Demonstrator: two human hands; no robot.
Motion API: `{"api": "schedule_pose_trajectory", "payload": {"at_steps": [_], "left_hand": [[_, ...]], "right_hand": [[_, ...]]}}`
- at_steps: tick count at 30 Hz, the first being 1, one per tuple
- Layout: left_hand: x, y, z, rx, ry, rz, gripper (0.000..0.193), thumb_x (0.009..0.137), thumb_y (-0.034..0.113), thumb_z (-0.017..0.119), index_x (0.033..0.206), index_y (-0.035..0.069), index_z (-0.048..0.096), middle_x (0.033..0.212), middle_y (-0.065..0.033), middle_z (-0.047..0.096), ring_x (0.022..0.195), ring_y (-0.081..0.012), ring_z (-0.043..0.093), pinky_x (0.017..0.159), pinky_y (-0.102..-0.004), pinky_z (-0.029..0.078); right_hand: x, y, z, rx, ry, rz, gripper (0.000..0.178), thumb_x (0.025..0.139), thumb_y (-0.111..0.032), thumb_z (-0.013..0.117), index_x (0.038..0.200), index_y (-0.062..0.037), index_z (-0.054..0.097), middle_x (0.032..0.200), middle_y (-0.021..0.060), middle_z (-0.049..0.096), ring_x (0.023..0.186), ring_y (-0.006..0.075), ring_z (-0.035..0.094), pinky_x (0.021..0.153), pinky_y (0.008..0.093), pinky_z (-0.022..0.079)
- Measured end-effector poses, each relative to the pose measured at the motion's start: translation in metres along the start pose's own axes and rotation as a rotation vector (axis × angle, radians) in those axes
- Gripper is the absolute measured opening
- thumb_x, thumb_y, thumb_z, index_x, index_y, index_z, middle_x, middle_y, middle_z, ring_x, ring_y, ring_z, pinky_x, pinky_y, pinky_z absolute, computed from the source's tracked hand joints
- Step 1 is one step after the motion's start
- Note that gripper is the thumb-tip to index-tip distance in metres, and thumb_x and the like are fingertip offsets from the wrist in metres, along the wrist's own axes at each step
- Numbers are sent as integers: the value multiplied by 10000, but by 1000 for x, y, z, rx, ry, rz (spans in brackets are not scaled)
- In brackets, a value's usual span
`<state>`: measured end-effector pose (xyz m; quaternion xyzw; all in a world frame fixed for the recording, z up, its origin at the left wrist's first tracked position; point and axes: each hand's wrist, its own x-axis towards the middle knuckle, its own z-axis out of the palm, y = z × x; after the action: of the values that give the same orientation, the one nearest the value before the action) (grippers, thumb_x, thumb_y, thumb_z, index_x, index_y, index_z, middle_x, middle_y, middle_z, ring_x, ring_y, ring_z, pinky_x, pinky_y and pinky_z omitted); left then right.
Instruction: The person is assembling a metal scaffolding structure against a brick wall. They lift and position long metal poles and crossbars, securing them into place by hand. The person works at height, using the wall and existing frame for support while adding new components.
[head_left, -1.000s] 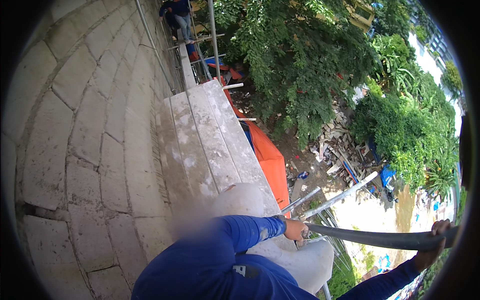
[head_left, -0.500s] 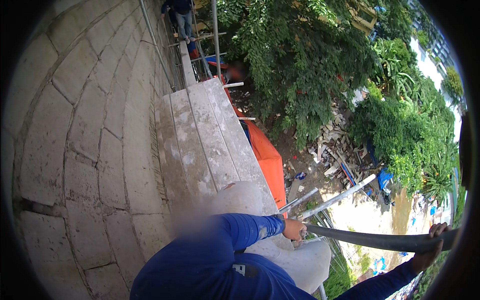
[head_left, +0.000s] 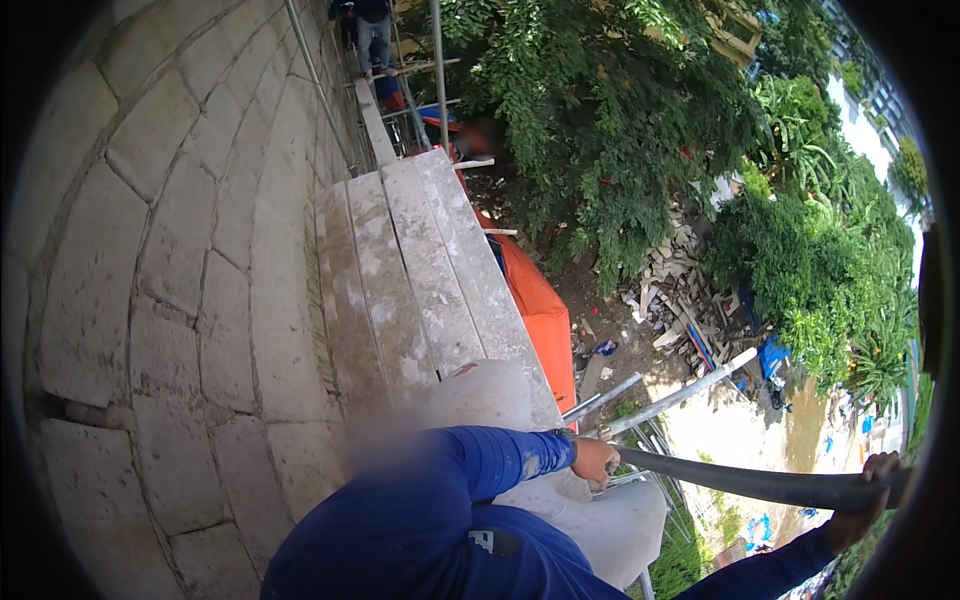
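Beside the plank walkway [head_left: 420,270], the black hose [head_left: 760,483] stretches between your two hands. Your right hand [head_left: 860,513] wraps its fingers around it toward the right; your left hand [head_left: 595,459] curls at its other end, but I cannot tell just what those fingers grip. A metal pole [head_left: 680,392] slants near your left hand.

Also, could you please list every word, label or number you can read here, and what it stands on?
Blue shirt: small pale mark, too small and creased to read.
On the black hose, planks, wall and orange sheet, I can make out no writing.
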<state>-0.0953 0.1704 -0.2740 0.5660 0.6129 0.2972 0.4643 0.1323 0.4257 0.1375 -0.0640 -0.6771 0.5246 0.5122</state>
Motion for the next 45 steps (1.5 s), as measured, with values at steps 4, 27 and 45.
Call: {"api": "schedule_pose_trajectory", "payload": {"at_steps": [4, 27, 45], "left_hand": [[1, -1, 1, 1, 10, 12, 374, 793, 345, 759, 1016, 61, 663, 960, -172, 708, 939, -345, 684, 808, -459, 509], [-7, 11, -10, 11, -70, 2, 390, 826, 357, 745, 1070, 71, 641, 986, -140, 686, 969, -332, 667, 813, -461, 502], [-9, -26, -81, -229, 260, 16, 371, 841, 322, 748, 1070, 38, 681, 972, -123, 724, 840, -234, 715, 755, -392, 541]], "right_hand": [[5, 2, -22, -28, -82, -17, 527, 950, -238, 606, 1336, 45, 385, 1035, 83, 416, 940, 177, 416, 906, 274, 367], [11, 4, -61, 1, -207, 57, 667, 935, -273, 629, 1434, 44, 319, 1179, 125, 432, 1095, 225, 450, 905, 261, 389], [12, 11, -26, 111, -151, 23, 530, 944, -202, 650, 1353, 21, 398, 1031, 73, 478, 922, 154, 465, 843, 266, 407]]}}
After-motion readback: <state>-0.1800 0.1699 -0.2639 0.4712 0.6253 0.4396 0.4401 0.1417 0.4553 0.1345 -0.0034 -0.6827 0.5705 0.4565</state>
